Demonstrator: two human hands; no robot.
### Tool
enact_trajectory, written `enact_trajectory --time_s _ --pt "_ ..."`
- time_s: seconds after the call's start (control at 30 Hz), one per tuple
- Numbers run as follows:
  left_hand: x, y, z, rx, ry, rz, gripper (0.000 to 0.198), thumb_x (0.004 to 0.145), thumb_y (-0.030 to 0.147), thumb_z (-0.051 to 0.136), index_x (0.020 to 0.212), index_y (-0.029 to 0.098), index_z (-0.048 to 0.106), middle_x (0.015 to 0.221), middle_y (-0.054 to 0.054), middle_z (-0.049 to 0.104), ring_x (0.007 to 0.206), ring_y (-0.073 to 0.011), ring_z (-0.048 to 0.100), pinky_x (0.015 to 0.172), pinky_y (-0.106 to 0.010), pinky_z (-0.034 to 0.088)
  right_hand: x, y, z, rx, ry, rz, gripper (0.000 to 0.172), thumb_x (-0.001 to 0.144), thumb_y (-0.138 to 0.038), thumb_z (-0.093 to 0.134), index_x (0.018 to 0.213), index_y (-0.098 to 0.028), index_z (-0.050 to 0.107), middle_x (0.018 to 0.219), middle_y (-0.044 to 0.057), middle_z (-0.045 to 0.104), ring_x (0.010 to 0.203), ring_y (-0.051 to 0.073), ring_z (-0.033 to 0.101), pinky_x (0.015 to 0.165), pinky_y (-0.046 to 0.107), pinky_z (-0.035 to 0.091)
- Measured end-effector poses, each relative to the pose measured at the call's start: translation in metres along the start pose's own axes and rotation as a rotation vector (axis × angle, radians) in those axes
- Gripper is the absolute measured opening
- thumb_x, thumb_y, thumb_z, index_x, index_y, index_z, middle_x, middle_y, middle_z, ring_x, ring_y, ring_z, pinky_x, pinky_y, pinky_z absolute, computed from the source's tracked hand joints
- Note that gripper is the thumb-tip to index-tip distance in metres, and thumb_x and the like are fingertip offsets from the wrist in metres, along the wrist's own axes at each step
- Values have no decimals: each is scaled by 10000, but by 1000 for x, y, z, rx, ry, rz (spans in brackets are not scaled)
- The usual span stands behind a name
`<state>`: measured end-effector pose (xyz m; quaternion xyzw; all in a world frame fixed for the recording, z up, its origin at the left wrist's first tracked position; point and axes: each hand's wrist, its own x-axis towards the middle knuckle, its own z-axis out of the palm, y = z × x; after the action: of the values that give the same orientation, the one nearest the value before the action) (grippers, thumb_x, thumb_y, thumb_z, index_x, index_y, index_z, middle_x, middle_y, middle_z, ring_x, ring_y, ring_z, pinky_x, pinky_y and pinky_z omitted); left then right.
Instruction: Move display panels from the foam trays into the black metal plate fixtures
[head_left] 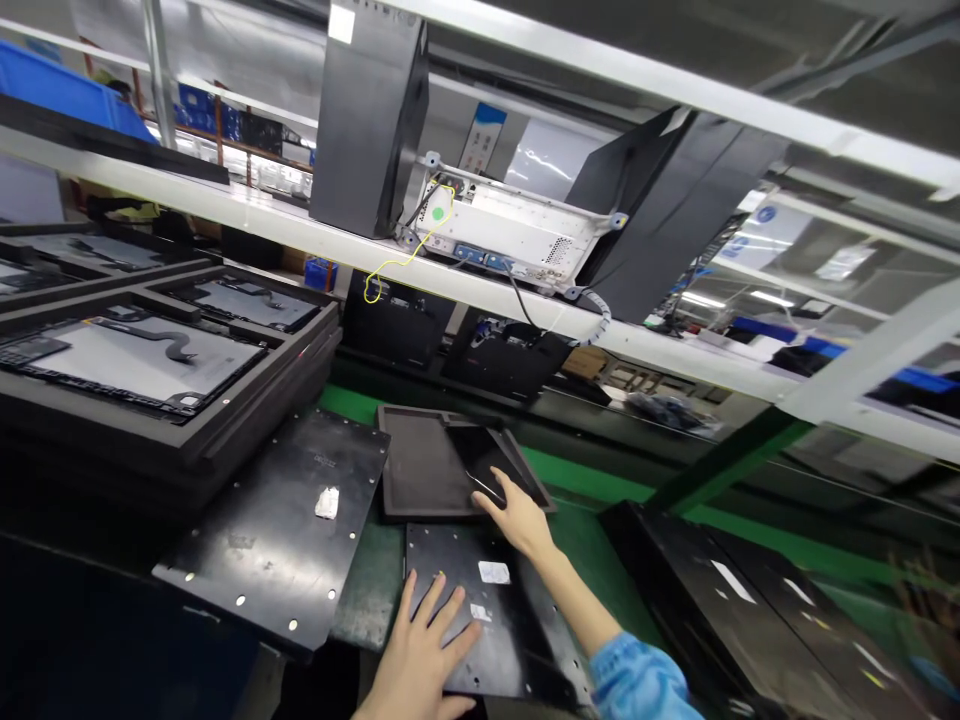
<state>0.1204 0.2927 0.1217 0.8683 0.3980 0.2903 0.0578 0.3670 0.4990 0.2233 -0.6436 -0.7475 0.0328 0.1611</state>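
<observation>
My left hand [422,650] lies palm down with fingers spread on a black plate [517,625] that has white labels and round metal spots. Farther forward, my right hand [519,518] reaches over a dark foam tray [421,465]. Its thumb and index finger are apart, at a glossy black panel [486,452] lying in the tray's right part. Whether those fingertips press on the panel or hover just over it I cannot tell. To the left, a second black plate [300,520] with a torn white label lies at a slant.
Stacked foam trays [217,425] holding silver-and-black panels [161,355] rise at the left. Dark cases [705,580] stand at the right on the green bench [589,560]. Overhead, a white shelf beam [465,285] carries a white instrument [517,225] with cables. Another person's blurred hand [926,590] shows at far right.
</observation>
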Motion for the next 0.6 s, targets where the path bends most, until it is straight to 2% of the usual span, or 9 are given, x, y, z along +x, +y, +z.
enact_trajectory --time_s 0.1,0.2,0.33,0.4,0.5,0.6 --pt "-2 0 0 17 25 10 1021 859 664 868 1723 429 377 1813 -58 350 1661 -418 356 1384 -731 142 -11 -4 2 68 28 -10 640 1088 -677 466 1599 -298 537 1601 87 616 1430 301 611 1167 419 486" --pt "-3 -1 1 18 24 0 1004 869 655 863 1720 437 377 1826 -41 322 1673 -408 334 1388 -729 143 -7 10 -4 23 -1 43 568 1070 -655 509 1481 -287 648 1569 89 630 1381 307 638 1158 425 489" --pt "-3 0 3 -18 7 -31 936 906 690 806 1710 461 387 1831 -24 312 1680 -413 316 1374 -760 157 10 20 -7 -84 -34 166 780 968 -810 588 1513 -253 615 1571 134 582 1265 345 702 1068 450 534" --pt "-3 0 3 -28 2 -35 923 907 715 787 1705 467 395 1827 -24 320 1675 -420 325 1366 -776 156 23 12 -4 -143 -23 151 800 964 -799 606 1550 -257 573 1575 146 556 1226 344 724 1017 443 547" --pt "-3 -2 5 -18 4 -29 946 894 716 798 1709 471 387 1827 -28 316 1670 -423 336 1373 -767 132 48 -8 5 -181 -11 130 707 969 -712 660 1522 -277 583 1539 146 569 1162 332 749 973 431 543" --pt "-2 -7 8 3 -8 -4 979 894 715 798 1726 470 346 1833 -33 294 1674 -417 328 1382 -744 118 72 -25 15 -186 31 193 622 1000 -612 663 1483 -229 580 1452 186 624 1139 348 753 966 451 530"
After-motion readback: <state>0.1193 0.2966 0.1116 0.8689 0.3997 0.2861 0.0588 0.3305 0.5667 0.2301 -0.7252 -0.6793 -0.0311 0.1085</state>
